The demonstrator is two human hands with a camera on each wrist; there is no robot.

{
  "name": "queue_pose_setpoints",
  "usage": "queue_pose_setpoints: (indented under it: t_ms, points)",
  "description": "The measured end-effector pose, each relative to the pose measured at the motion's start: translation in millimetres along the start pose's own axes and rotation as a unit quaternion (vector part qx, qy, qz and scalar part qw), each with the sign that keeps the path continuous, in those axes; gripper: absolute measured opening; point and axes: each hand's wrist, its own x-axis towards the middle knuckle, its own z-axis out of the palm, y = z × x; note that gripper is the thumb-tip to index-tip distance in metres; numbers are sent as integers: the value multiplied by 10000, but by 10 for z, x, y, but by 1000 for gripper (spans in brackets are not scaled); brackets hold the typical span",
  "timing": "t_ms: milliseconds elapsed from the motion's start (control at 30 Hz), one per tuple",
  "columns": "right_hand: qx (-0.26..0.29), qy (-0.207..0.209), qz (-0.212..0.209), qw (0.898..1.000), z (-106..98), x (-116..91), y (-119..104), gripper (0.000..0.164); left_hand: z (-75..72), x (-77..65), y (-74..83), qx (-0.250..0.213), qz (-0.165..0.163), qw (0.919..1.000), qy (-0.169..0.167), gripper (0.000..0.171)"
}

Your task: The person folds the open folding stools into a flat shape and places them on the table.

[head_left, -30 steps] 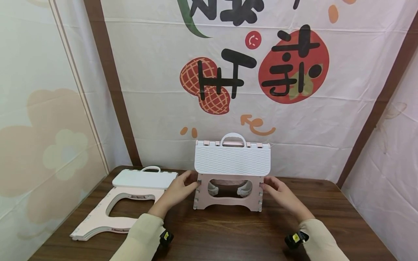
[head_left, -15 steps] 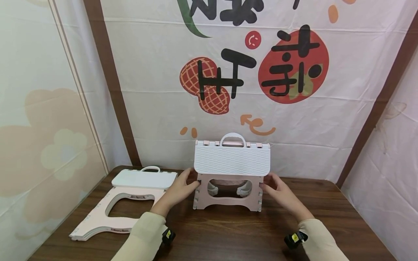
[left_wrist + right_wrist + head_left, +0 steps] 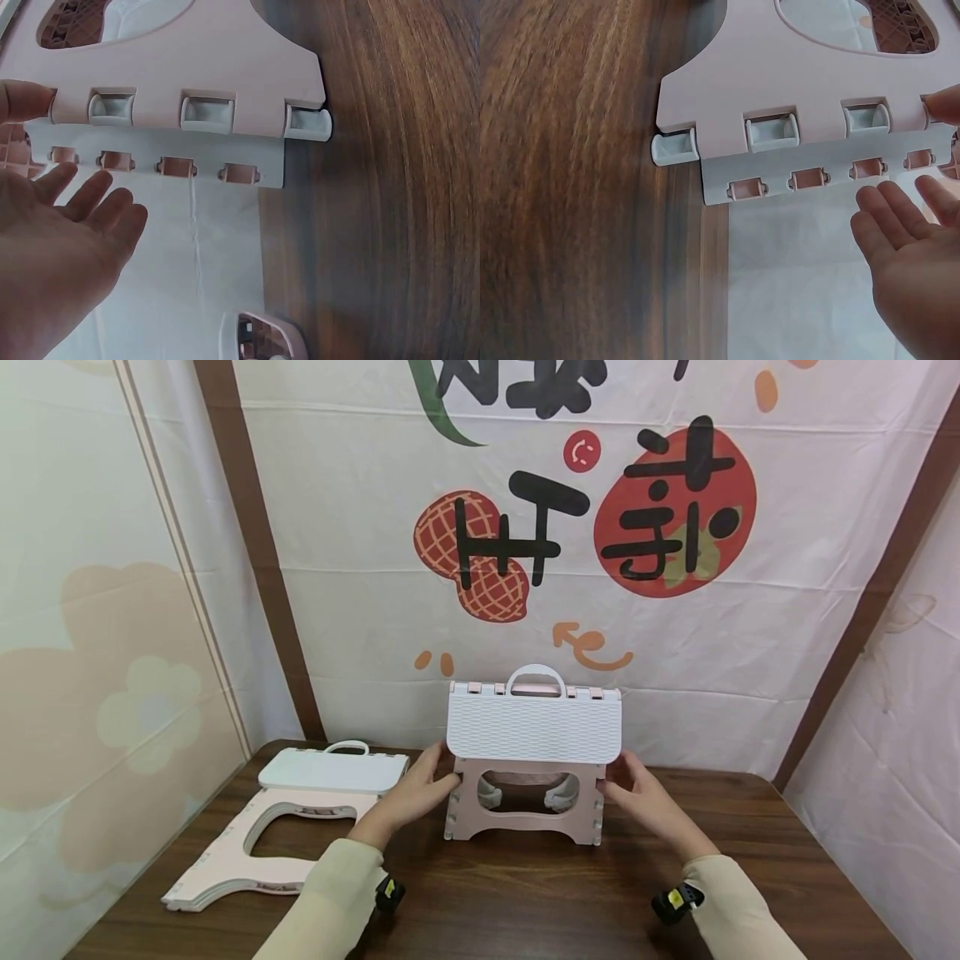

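Observation:
A white and pale pink folding stool (image 3: 534, 727) stands partly folded on the table, its textured seat flap sloping toward me and its carry handle on top. On its left side is my left hand (image 3: 412, 793); in the left wrist view the thumb (image 3: 26, 101) touches the edge of the pink leg panel (image 3: 195, 60). The other visible fingers stretch loosely beside the slotted white panel. My right hand (image 3: 648, 806) mirrors this on the other side. Its thumb (image 3: 943, 105) touches the panel edge, while its fingers extend near the slots. Parts of both hands are hidden at the stool's sides.
A second folding stool (image 3: 333, 772), folded flat, lies at the left of the dark wooden table (image 3: 480, 902). Close behind the standing stool hangs a white printed cloth (image 3: 360, 610). More cloth hangs at both sides.
Both hands have edged slightly forward and up along the stool's sides. Neither stool has visibly moved.

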Motion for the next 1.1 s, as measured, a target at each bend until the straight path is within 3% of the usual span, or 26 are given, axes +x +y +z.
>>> queue_pose_setpoints:
  t_ms: [267,500,733,900,1100]
  points:
    - [-44,-236,-38,9997,-24,54,-2,68,-23,59,-30,93,124,9998,-108,77]
    - [-101,-451,111,9989,-56,113,18,76,-40,102,-95,-284,-177,9993,-162,82]
    - [-3,-484,92,9988,-32,158,62,78,-10,120,-128,-471,-179,9987,-2,85]
    - [82,-468,124,9988,-11,152,75,78,27,124,-149,-726,-95,9973,68,83]
    - [-20,-413,385,9984,38,132,80,76,59,114,-145,-689,78,9976,69,82]
